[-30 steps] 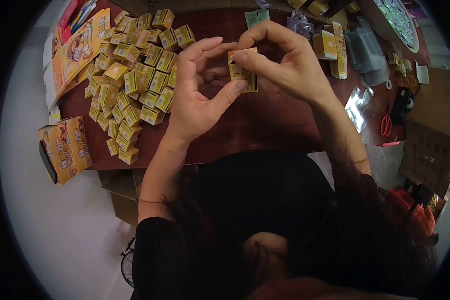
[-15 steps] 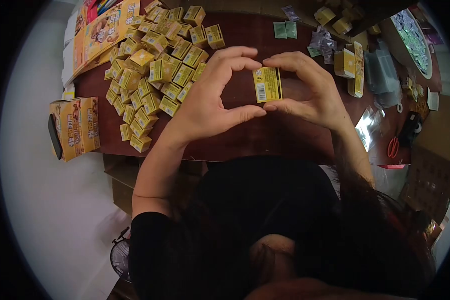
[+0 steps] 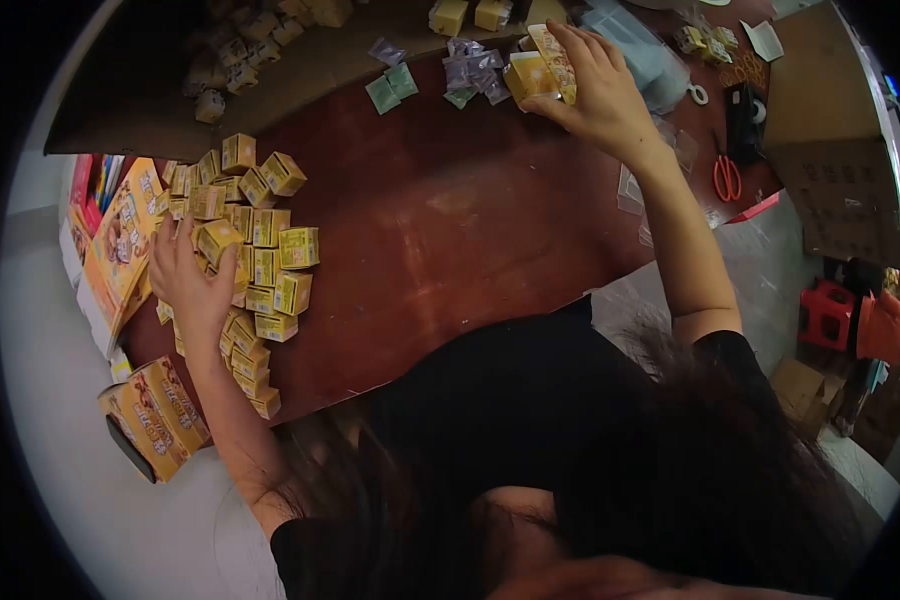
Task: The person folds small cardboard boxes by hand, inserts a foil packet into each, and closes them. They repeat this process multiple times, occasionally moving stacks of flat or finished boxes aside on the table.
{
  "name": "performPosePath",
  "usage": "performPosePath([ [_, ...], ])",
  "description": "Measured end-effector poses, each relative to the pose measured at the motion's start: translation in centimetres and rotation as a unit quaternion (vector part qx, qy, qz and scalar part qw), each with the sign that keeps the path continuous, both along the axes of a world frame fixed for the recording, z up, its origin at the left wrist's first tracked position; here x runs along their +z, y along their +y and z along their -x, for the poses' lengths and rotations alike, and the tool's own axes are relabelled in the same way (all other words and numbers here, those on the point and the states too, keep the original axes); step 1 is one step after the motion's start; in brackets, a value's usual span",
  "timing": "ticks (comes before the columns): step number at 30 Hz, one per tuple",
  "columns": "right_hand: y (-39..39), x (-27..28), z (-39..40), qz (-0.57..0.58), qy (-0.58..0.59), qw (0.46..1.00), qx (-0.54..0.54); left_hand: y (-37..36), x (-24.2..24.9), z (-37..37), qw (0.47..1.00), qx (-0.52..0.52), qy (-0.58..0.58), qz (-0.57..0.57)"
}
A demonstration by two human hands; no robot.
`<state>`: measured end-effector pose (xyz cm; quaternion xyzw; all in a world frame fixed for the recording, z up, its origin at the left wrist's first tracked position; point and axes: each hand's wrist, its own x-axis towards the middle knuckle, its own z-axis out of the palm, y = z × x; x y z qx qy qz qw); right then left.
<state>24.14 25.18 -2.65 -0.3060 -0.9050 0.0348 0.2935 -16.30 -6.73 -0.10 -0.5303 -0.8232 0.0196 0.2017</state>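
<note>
My left hand [image 3: 192, 285] reaches into a pile of small yellow boxes [image 3: 265, 262] at the table's left. Its thumb and fingers curve around one tilted small yellow box [image 3: 219, 238]. At the back of the table, my right hand [image 3: 602, 105] has its thumb and fingers around a yellow patterned carton [image 3: 553, 58]. Another yellow box [image 3: 529, 78] stands against that carton, just left of my thumb. My right palm's inner side is hidden from view.
Green sachets [image 3: 391, 88] and clear-purple sachets [image 3: 474, 68] lie near the back. Red-handled scissors [image 3: 727, 177] rest on the right. Flat printed packaging [image 3: 122, 240] and an orange carton [image 3: 155, 415] are at the left edge. A large cardboard box [image 3: 835, 150] stands at right.
My hands have parted from the small box they held together. The left went left to the pile, the right went back to the carton. The view has also shifted.
</note>
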Motion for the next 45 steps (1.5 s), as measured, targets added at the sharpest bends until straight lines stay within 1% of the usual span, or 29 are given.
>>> performPosePath([
  [3, 2.0, -1.2, -1.2, -0.039, -0.105, 0.992, -0.051, 3.0, 0.6, -3.3, 0.99, -0.066, -0.083, -0.094],
  [5, 2.9, -1.4, -0.6, 0.109, -0.155, 0.974, -0.124, 6.2, 0.7, -6.8, 0.964, -0.112, -0.204, -0.126],
  [6, 2.9, -1.4, 0.1, 0.108, -0.153, 0.975, -0.122, 7.7, 0.5, -8.6, 0.952, -0.131, -0.25, -0.119],
  [8, 2.7, -1.6, 1.6, 0.248, -0.142, 0.943, -0.173, 10.3, -0.4, -11.9, 0.929, -0.17, -0.31, -0.111],
  [10, 2.2, -2.6, 2.0, 0.244, -0.133, 0.947, -0.16, 12.3, -1.5, -14.6, 0.9, -0.207, -0.37, -0.101],
  [12, 2.0, -2.6, 1.7, 0.236, -0.121, 0.953, -0.149, 13.7, -1.4, -16.7, 0.839, -0.219, -0.493, -0.072],
  [13, 1.9, -2.1, 0.8, 0.329, -0.032, 0.939, -0.097, 14.2, -1.8, -17.4, 0.841, -0.219, -0.49, -0.073],
  [14, 1.6, -1.5, 0.0, 0.414, 0.056, 0.907, -0.042, 14.8, -2.6, -17.9, 0.733, -0.197, -0.643, -0.105],
  [15, 0.6, -0.8, -0.6, 0.527, 0.166, 0.833, 0.029, 15.5, -3.2, -18.6, 0.597, -0.168, -0.773, -0.132],
  [16, -0.2, -0.1, -1.0, 0.529, 0.165, 0.832, 0.029, 16.0, -3.4, -19.4, 0.596, -0.166, -0.774, -0.132],
  [17, -1.1, 0.6, -1.4, 0.658, 0.255, 0.697, 0.124, 16.4, -3.6, -20.3, 0.447, -0.126, -0.876, -0.127],
  [18, -1.9, 0.8, -1.6, 0.753, 0.334, 0.526, 0.213, 16.8, -3.9, -21.2, 0.284, -0.081, -0.948, -0.119],
  [19, -3.1, 0.6, -1.2, 0.749, 0.373, 0.489, 0.246, 17.6, -4.4, -22.2, 0.19, -0.145, -0.968, -0.076],
  [21, -4.7, 1.8, -0.2, 0.713, 0.268, 0.63, 0.152, 17.4, -5.0, -23.7, 0.05, -0.156, -0.984, -0.071],
  [22, -5.4, 2.2, 0.9, 0.592, 0.303, 0.733, 0.144, 17.4, -4.9, -23.9, 0.039, -0.143, -0.985, -0.087],
  [23, -4.9, 1.5, 0.7, 0.593, 0.305, 0.731, 0.146, 17.3, -4.5, -23.7, 0.042, -0.142, -0.985, -0.088],
  [24, -4.3, 1.1, 0.6, 0.403, 0.264, 0.872, 0.084, 17.1, -3.9, -23.4, 0.12, -0.126, -0.98, -0.096],
  [25, -3.9, 0.8, 0.5, 0.187, 0.207, 0.96, 0.016, 17.0, -3.4, -23.1, 0.196, -0.111, -0.969, -0.104],
  [26, -4.1, 0.7, 0.6, 0.189, 0.304, 0.934, -0.001, 16.9, -2.8, -23.1, 0.262, -0.093, -0.952, -0.132],
  [27, -4.7, 1.2, 0.8, 0.191, 0.305, 0.933, 0.001, 16.9, -2.8, -23.1, 0.263, -0.091, -0.951, -0.134],
  [29, -6.0, 1.8, 1.2, 0.153, 0.221, 0.961, 0.064, 16.8, -2.9, -23.2, 0.414, -0.112, -0.876, -0.222],
  [30, -6.9, 2.3, 2.4, 0.112, 0.204, 0.971, 0.056, 16.7, -3.0, -23.5, 0.416, -0.11, -0.876, -0.217],
  [33, -7.8, 2.2, 3.7, 0.132, 0.154, 0.979, 0.021, 16.8, -3.5, -23.8, 0.459, -0.123, -0.825, -0.306],
  [35, -8.1, 2.3, 4.2, 0.167, 0.141, 0.976, 0.012, 16.6, -3.8, -23.1, 0.508, -0.127, -0.803, -0.284],
  [39, -8.2, 2.1, 4.3, 0.203, 0.143, 0.969, -0.009, 16.0, -4.0, -22.6, 0.544, -0.136, -0.783, -0.27],
  [41, -8.2, 2.1, 3.7, 0.25, 0.172, 0.953, 0.014, 15.6, -4.3, -22.3, 0.628, -0.144, -0.716, -0.269],
  [43, -7.9, 2.0, 3.1, 0.293, 0.2, 0.934, 0.031, 14.9, -2.3, -21.8, 0.632, -0.111, -0.721, -0.259],
  [44, -7.5, 2.0, 2.8, 0.481, 0.311, 0.814, 0.097, 15.1, -2.6, -20.7, 0.588, -0.133, -0.746, -0.282],
  [45, -7.0, 2.2, 2.0, 0.632, 0.404, 0.642, 0.159, 14.8, -1.9, -19.9, 0.501, -0.118, -0.812, -0.276],
])
